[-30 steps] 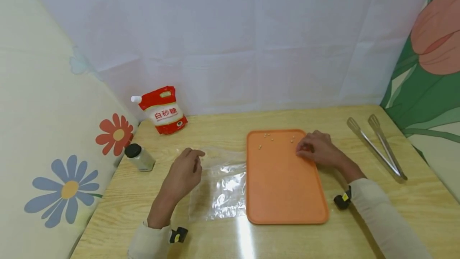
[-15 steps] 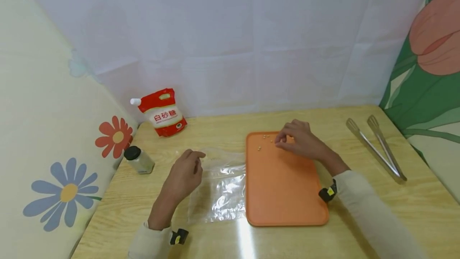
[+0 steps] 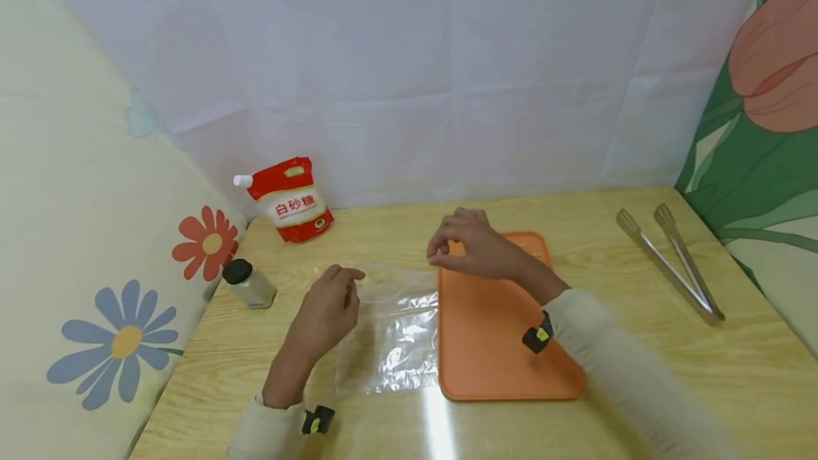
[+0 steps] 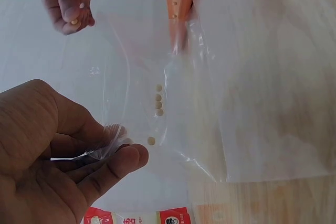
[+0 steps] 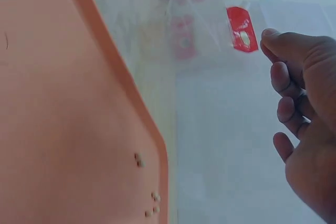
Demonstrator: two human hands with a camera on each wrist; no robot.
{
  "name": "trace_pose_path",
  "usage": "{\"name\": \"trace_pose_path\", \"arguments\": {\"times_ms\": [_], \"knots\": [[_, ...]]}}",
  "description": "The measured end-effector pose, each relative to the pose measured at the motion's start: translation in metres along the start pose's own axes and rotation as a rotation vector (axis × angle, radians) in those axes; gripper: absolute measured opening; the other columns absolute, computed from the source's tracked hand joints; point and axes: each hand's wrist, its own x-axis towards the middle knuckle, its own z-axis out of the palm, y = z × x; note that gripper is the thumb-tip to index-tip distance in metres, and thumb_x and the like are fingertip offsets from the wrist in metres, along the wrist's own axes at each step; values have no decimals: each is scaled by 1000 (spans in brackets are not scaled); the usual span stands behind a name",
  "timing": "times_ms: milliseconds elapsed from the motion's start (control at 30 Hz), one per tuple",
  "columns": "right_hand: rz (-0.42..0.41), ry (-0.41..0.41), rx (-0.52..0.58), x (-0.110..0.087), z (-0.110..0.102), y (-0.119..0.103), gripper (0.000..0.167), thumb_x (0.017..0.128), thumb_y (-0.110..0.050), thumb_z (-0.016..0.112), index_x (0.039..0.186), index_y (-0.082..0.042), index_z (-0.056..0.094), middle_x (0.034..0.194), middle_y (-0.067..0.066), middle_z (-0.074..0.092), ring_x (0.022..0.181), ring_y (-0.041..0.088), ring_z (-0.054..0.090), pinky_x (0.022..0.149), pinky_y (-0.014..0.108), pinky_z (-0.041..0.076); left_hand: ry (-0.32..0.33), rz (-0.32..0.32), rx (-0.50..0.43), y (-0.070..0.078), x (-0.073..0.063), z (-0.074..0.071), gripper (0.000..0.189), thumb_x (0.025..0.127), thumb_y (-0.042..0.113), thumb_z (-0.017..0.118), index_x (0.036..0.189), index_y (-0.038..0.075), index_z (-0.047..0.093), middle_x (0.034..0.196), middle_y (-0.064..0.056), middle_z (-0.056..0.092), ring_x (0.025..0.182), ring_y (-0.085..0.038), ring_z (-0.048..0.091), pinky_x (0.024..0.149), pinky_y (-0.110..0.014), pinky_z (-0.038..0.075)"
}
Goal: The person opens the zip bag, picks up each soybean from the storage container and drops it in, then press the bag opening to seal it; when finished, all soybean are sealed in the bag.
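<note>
I have the left hand [image 3: 326,307] pinching the mouth of a clear bag [image 3: 404,360] between thumb and fingers; the bag lies along the left edge of an orange tray [image 3: 505,368], with several pale beads inside [image 4: 158,99]. I see the right hand [image 3: 471,245] above the tray's far left corner, thumb and forefinger nipping a single bead [image 4: 74,22], while more beads on the tray [image 5: 156,196] lie near its far edge. Toward the table's [image 3: 383,424] far left corner I make out a red pouch [image 3: 295,203].
</note>
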Motion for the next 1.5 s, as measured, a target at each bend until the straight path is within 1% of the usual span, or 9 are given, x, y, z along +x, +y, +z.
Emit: {"name": "trace_pose_path", "arguments": {"times_ms": [267,500,567,700,900,1067,1167,1300,1500], "knots": [[-39,-26,-43,19,19,-14,7,95,-36,70,94,-30,71,83,-15,52,88,17,47,89,45,24,32,18,9,0,2,1,24,95,-1,57,117,-4,66,100,-11,60,78,-20,55,67,-36,50],[-19,-42,-63,23,30,-17,4,94,-35,72,94,-30,72,83,-8,57,88,19,49,91,46,26,-1,-7,21,2,2,3,23,95,2,58,116,-3,66,101,-11,60,80,-21,55,71,-37,51],[-18,-40,-65,23,31,-17,5,94,-33,72,96,-29,73,84,-7,57,87,18,47,91,46,26,1,-6,25,1,1,4,23,95,2,58,116,-3,66,101,-11,60,80,-21,55,71,-37,51],[-5,-42,-73,23,30,-16,5,95,-32,71,99,-30,74,84,-13,54,87,14,44,92,46,26,9,2,20,1,1,4,23,95,1,58,116,-4,66,101,-12,60,79,-21,55,70,-36,50],[25,-22,-60,20,21,-11,7,96,-29,70,101,-29,74,86,-17,54,89,17,47,93,47,27,12,-4,8,3,1,2,24,95,1,58,117,-4,66,100,-11,59,80,-21,55,69,-37,50],[88,-24,-60,8,7,2,8,98,-32,66,102,-31,73,88,-18,57,90,11,46,93,47,26,6,-8,-2,3,1,1,24,95,0,57,118,-4,65,99,-10,59,81,-21,55,69,-36,50],[148,-40,-49,-4,-4,16,10,99,-32,64,103,-30,73,89,-16,58,93,17,49,91,49,26,10,-2,-1,3,1,0,24,95,0,58,118,-4,65,99,-10,59,80,-21,55,69,-36,50],[229,-34,-54,-24,-18,38,9,99,-29,66,102,-28,74,93,-13,62,96,24,52,89,51,27,9,-2,0,3,1,-1,25,95,0,58,118,-4,65,97,-9,58,80,-20,54,68,-36,49],[364,1,-67,-60,-32,65,15,98,-27,68,106,-18,76,99,-8,65,93,20,51,87,54,28,-2,-16,-4,2,1,0,25,95,0,58,118,-4,65,98,-10,59,80,-21,55,69,-36,50]]}}
